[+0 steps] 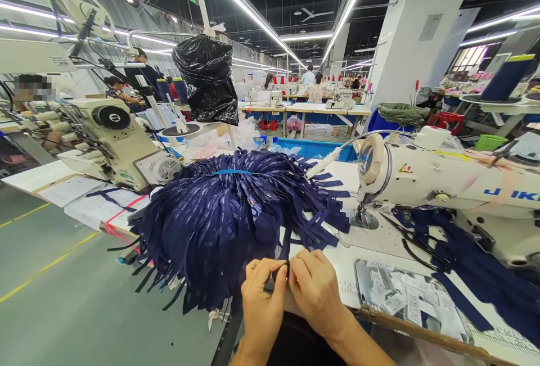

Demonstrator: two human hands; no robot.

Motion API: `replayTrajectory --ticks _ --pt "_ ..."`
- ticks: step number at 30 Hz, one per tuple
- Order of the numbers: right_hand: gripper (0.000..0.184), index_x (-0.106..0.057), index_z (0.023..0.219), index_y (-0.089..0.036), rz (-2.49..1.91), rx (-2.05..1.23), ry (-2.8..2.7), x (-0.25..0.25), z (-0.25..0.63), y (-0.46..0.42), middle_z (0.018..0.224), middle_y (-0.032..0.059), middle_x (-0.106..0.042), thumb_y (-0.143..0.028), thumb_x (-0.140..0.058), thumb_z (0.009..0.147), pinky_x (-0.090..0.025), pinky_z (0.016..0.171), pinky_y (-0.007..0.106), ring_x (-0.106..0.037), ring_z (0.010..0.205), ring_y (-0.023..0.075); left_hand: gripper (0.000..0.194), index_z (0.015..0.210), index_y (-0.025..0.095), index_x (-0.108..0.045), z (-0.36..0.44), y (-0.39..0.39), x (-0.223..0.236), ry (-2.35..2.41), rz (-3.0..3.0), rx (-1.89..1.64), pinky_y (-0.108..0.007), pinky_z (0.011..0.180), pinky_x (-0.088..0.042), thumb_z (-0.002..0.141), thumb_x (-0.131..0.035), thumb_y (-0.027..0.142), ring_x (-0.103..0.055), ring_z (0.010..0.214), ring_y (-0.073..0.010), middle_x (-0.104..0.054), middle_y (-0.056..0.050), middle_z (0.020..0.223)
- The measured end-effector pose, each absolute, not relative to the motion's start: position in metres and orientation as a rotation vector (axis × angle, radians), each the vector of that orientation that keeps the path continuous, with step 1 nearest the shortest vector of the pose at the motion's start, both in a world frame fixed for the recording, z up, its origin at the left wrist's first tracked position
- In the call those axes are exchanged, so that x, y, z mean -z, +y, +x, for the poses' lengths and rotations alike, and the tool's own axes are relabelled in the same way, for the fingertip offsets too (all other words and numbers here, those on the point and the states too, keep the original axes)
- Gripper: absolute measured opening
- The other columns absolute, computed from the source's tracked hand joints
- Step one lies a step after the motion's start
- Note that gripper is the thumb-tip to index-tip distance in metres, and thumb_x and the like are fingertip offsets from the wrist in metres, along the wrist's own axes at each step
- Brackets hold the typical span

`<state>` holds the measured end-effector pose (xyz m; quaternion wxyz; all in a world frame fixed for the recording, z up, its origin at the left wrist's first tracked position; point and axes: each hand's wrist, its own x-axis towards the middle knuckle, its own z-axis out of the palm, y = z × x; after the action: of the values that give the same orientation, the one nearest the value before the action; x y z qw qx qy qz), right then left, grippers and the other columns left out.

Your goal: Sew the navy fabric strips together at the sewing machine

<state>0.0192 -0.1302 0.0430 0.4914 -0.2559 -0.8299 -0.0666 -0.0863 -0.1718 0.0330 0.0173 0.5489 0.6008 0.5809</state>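
My left hand (262,293) and my right hand (314,287) meet at the table's front edge, fingertips pinched together on the end of a narrow navy fabric strap (287,245). That strap runs up toward a large bundle of navy lace garments (202,225), tied around the top with a blue band (236,172). The bundle spreads over the tabletop and hangs down its front, straps dangling. Right of my hands lies a metal tray (358,276) of white printed labels (415,293). The strap's very end is hidden by my fingers.
A white sewing machine (439,175) stands at the right, with black scissors (415,236) and navy fabric (472,253) beside it. Another machine (105,135) stands at the left. A black plastic bag (206,79) hangs behind the bundle. Several people work farther back.
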Motion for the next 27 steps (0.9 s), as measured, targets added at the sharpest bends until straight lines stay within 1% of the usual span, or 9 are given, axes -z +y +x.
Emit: replayTrajectory --ticks 4,8,11,14,18,20,22,25,27 --pt "0.02 -0.046 0.073 -0.019 -0.421 -0.138 -1.859 -0.033 0.026 -0.137 0.062 0.0004 -0.047 -0.003 -0.037 0.081 -0.036 0.051 0.026 -0.042 0.055 0.0128 0.024 0.071 0.016 -0.065 -0.096 -0.171 -0.037 1.801 1.238 -1.756 -0.024 0.058 -0.046 0.077 -0.058 0.039 -0.058 0.061 -0.0165 -0.064 -0.001 0.065" --pt "0.018 -0.048 0.075 -0.018 -0.6 -0.356 -1.818 -0.029 0.03 -0.131 0.063 -0.0001 -0.048 -0.008 -0.037 0.086 -0.037 0.049 0.025 -0.044 0.054 0.0117 0.027 0.068 0.014 -0.066 -0.1 -0.169 -0.036 1.616 1.063 -1.729 -0.023 0.059 -0.045 0.071 -0.063 0.041 -0.056 0.059 -0.0152 -0.062 -0.002 0.062" --pt "0.012 -0.052 0.089 -0.017 -0.61 -0.383 -1.877 -0.031 0.028 -0.127 0.072 0.0026 -0.053 -0.018 -0.04 0.089 -0.04 0.05 0.026 -0.046 0.053 0.0118 0.026 0.067 0.014 -0.066 -0.099 -0.168 -0.033 1.576 1.016 -1.771 -0.023 0.062 -0.046 0.068 -0.065 0.039 -0.057 0.062 -0.0159 -0.064 -0.003 0.063" --pt "0.018 -0.053 0.098 -0.015 -0.649 -0.269 -1.902 -0.035 0.022 -0.13 0.081 0.0059 -0.056 -0.028 -0.045 0.088 -0.043 0.054 0.03 -0.049 0.059 0.0141 0.024 0.068 0.014 -0.067 -0.096 -0.17 -0.033 1.576 0.999 -1.777 -0.024 0.064 -0.047 0.068 -0.066 0.038 -0.058 0.064 -0.0168 -0.065 -0.003 0.066" --pt "0.013 -0.054 0.09 -0.014 -0.617 0.013 -1.903 -0.04 0.011 -0.132 0.072 0.0049 -0.056 -0.012 -0.041 0.089 -0.039 0.057 0.03 -0.051 0.064 0.0158 0.023 0.07 0.015 -0.069 -0.092 -0.171 -0.034 1.544 1.06 -1.744 -0.026 0.068 -0.048 0.07 -0.063 0.037 -0.059 0.068 -0.0187 -0.066 -0.004 0.069" --pt "0.02 -0.052 0.08 -0.015 -0.621 0.128 -1.914 -0.041 0.007 -0.13 0.064 0.0024 -0.052 -0.004 -0.037 0.087 -0.036 0.057 0.03 -0.048 0.06 0.0151 0.022 0.071 0.016 -0.069 -0.09 -0.172 -0.034 1.572 1.114 -1.727 -0.027 0.07 -0.047 0.07 -0.063 0.037 -0.06 0.07 -0.0201 -0.066 -0.005 0.071" --pt "0.025 -0.047 0.07 -0.017 -0.668 0.194 -1.943 -0.04 0.006 -0.127 0.059 0.0009 -0.047 -0.003 -0.034 0.087 -0.032 0.054 0.03 -0.043 0.055 0.0148 0.021 0.07 0.016 -0.069 -0.089 -0.173 -0.033 1.635 1.14 -1.727 -0.028 0.07 -0.047 0.07 -0.063 0.036 -0.059 0.069 -0.0202 -0.066 -0.005 0.07" --pt "0.026 -0.041 0.065 -0.02 -0.756 0.143 -1.983 -0.033 0.012 -0.124 0.059 0.0005 -0.044 -0.007 -0.032 0.086 -0.03 0.051 0.029 -0.039 0.053 0.015 0.021 0.067 0.016 -0.069 -0.091 -0.173 -0.032 1.68 1.094 -1.73 -0.026 0.066 -0.046 0.068 -0.063 0.037 -0.059 0.065 -0.0189 -0.065 -0.004 0.066" --pt "0.022 -0.04 0.067 -0.02 -0.81 -0.027 -1.969 -0.027 0.021 -0.123 0.06 -0.0006 -0.044 -0.01 -0.033 0.086 -0.031 0.05 0.027 -0.04 0.053 0.0143 0.022 0.066 0.016 -0.068 -0.095 -0.173 -0.033 1.657 0.989 -1.759 -0.024 0.063 -0.046 0.067 -0.065 0.038 -0.058 0.063 -0.0172 -0.064 -0.003 0.064"
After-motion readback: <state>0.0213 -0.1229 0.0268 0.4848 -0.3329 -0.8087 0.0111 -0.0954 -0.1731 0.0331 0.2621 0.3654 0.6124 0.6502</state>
